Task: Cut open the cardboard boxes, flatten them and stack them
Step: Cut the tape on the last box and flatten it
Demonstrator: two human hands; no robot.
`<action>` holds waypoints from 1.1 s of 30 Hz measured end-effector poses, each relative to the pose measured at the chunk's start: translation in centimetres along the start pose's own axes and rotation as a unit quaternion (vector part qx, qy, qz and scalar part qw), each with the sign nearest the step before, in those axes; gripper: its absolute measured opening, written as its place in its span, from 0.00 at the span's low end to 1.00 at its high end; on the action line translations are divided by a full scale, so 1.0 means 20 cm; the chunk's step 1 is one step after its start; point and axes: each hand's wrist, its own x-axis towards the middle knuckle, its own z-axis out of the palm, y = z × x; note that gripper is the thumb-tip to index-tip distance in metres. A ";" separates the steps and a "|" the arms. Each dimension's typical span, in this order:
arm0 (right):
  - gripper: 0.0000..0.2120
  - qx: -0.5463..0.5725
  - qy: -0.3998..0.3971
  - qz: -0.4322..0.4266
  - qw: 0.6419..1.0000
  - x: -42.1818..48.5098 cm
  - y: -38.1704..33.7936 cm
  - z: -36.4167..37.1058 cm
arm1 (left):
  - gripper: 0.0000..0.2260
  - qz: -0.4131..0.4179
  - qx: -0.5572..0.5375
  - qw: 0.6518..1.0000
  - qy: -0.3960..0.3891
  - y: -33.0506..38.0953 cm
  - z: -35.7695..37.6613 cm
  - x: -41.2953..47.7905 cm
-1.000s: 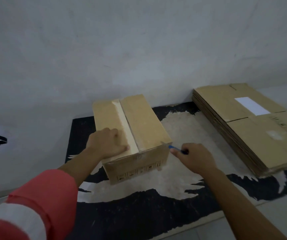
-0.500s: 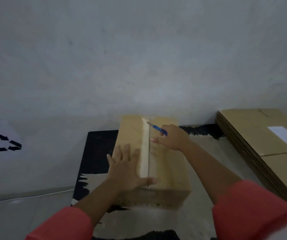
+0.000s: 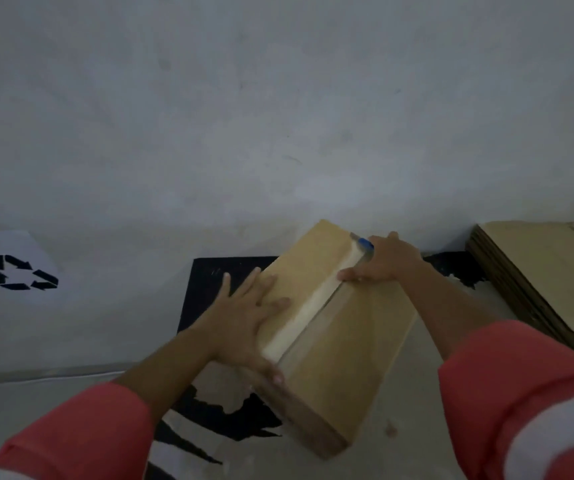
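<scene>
Slitting pale tape seam (image 3: 308,308) of brown cardboard box (image 3: 358,341): steadied by spread left grip (image 3: 244,320), blue-handled cutter (image 3: 365,243) pinched in right grip (image 3: 389,261); next, likely draw nearward.

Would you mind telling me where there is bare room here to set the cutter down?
Free: pale ground between recycling sign and mat; the worn mat strip between box and flattened stack. Crowded: the box top, under the left hand and the right hand holding the cutter.
</scene>
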 end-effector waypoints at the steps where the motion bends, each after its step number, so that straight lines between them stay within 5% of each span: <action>1: 0.60 0.010 0.003 0.019 1.000 -0.02 0.04 0.00 | 0.60 -0.027 -0.007 0.999 0.016 -0.04 -0.02 -0.01; 4: 0.62 0.046 0.017 0.062 0.997 -0.11 0.16 0.01 | 0.71 -0.178 -0.136 0.973 0.057 -0.14 -0.05 -0.02; 6: 0.63 0.080 0.027 0.075 0.994 -0.18 0.23 0.05 | 0.68 -0.259 -0.280 0.923 0.047 -0.18 -0.07 -0.01; 9: 0.62 0.142 0.051 0.127 0.980 -0.30 0.29 0.11 | 0.31 -0.258 -0.460 0.849 -0.037 -0.15 -0.12 0.03; 13: 0.55 0.196 0.062 0.151 0.967 -0.45 0.31 0.19 | 0.02 -0.240 -0.452 0.859 0.022 -0.11 -0.22 0.16; 15: 0.43 0.228 0.061 0.154 0.959 -0.52 0.28 0.22 | 0.03 -0.245 -0.406 0.877 0.081 -0.11 -0.28 0.26; 19: 0.24 0.281 0.079 0.163 0.943 -0.67 0.19 0.32 | 0.50 -0.281 -0.318 0.903 0.066 -0.07 -0.33 0.41; 22: 0.19 0.275 0.080 0.146 0.947 -0.77 0.10 0.37 | 0.62 -0.249 -0.301 0.918 0.066 -0.10 -0.29 0.49; 27: 0.17 0.247 0.047 0.101 0.963 -0.85 -0.02 0.46 | 0.55 -0.153 -0.265 0.949 0.078 -0.12 -0.25 0.61; 33: 0.20 0.286 0.013 0.036 0.957 -0.83 -0.05 0.45 | 0.23 -0.225 -0.104 0.957 0.152 0.11 -0.25 0.51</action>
